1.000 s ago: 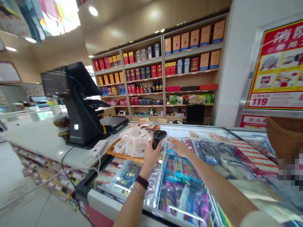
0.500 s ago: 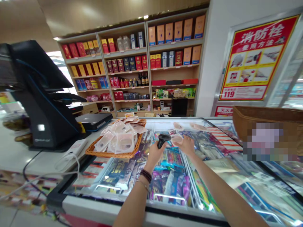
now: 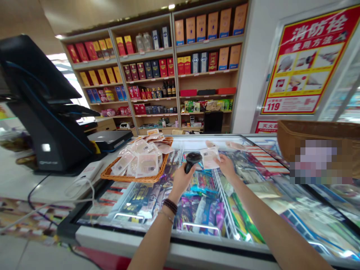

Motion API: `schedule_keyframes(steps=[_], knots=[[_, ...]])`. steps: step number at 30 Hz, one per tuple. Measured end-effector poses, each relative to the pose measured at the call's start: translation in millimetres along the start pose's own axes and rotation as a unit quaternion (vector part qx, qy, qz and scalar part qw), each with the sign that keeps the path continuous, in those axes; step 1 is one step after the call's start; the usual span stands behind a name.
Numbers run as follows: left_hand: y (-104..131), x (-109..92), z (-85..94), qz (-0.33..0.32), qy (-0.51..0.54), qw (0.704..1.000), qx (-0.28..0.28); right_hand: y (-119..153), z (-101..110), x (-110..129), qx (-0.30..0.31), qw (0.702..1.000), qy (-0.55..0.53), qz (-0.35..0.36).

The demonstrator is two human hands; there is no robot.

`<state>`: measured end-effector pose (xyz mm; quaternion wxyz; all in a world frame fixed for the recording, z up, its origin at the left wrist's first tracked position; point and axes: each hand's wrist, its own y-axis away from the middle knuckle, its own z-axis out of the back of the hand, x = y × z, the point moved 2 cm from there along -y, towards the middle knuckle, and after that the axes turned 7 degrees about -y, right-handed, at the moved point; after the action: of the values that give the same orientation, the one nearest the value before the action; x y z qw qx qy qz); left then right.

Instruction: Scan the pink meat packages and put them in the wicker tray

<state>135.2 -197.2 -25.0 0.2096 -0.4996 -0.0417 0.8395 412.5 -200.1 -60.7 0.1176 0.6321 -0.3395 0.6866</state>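
My left hand is wrapped round the handle of a black barcode scanner, whose head points right. In my right hand, thumb and fingers pinch the right edge of a clear plastic packet with a pale label. The packet is held up, its flat face towards me, just right of the scanner head and apart from it. To the left, an orange wicker basket is heaped with similar packets. A few more packets lie on the glass beyond my right hand.
Beneath my hands is a glass-topped freezer holding bagged goods and white wire dividers. A black checkout terminal, a flat scale and a white cable are at left. A brown basket stands at right.
The packet in my right hand has been tilted up, so its labelled face now shows beside the scanner. The view has shifted slightly; both hands keep their holds.
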Motion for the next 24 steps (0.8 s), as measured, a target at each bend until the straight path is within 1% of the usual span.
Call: schedule_keyframes(steps=[2,12,19,24], knots=[[1.8,-1.6,0.9,-0.006,0.008,1.000,0.002,1.9,-0.6,1.8,0.004,1.000,0.002,-0.011],[3.9,2.4,-0.6,-0.024,0.057,0.998,0.022,-0.9,1.8,-2.9,0.027,0.999,0.007,0.024],[3.9,2.0,-1.7,-0.029,0.074,0.997,0.022,-1.6,3.3,-3.0,0.015,0.999,0.009,0.031],[4.4,2.5,-2.6,-0.024,0.083,0.996,0.025,0.0,2.7,-0.1,0.019,1.000,0.004,0.019]])
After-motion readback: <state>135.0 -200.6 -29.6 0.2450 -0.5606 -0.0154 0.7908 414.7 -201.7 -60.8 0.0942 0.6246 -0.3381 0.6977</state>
